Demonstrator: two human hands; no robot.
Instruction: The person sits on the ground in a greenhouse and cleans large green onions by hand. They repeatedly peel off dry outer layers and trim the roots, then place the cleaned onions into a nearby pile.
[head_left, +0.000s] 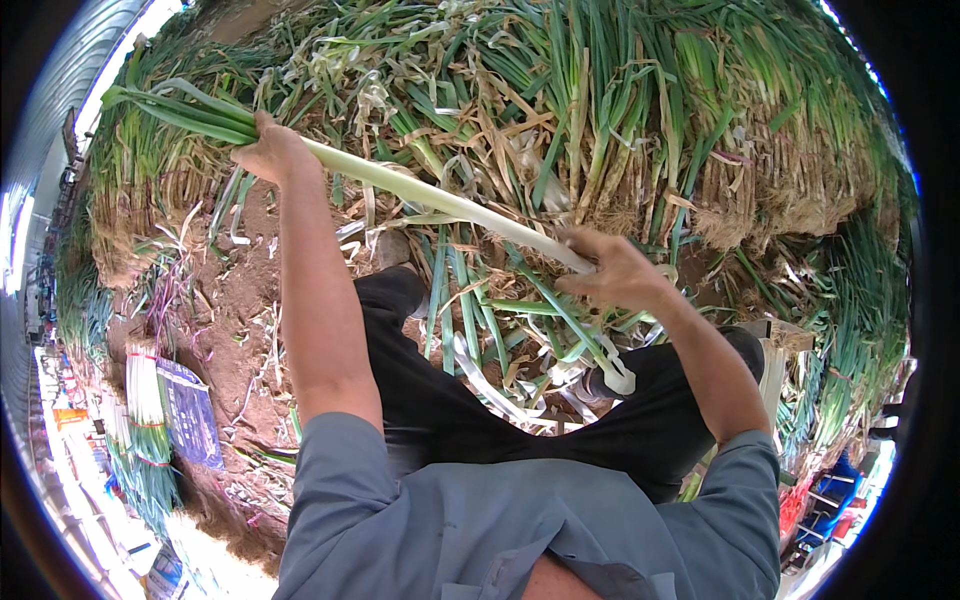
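Observation:
A long green onion (420, 191) with a pale, clean stalk is stretched diagonally between my hands. My left hand (276, 150) grips it where the stalk turns into green leaves, which stick out beyond the hand to the upper left. At the root end, my right hand (611, 270) has thumb and fingers on either side of the white tip; whether they press on it is hard to tell. Below the stalk, cut leaves and peeled skins (525, 375) are strewn between my feet.
Unpeeled green onions with roots (600, 150) are heaped ahead, more at the right (840, 300). Tied bundles of cleaned green onions (146, 405) stand at the left beside a purple printed bag (189, 416). Bare soil (240, 300) shows at the left. A wooden stool-like piece (780, 337) is by my right knee.

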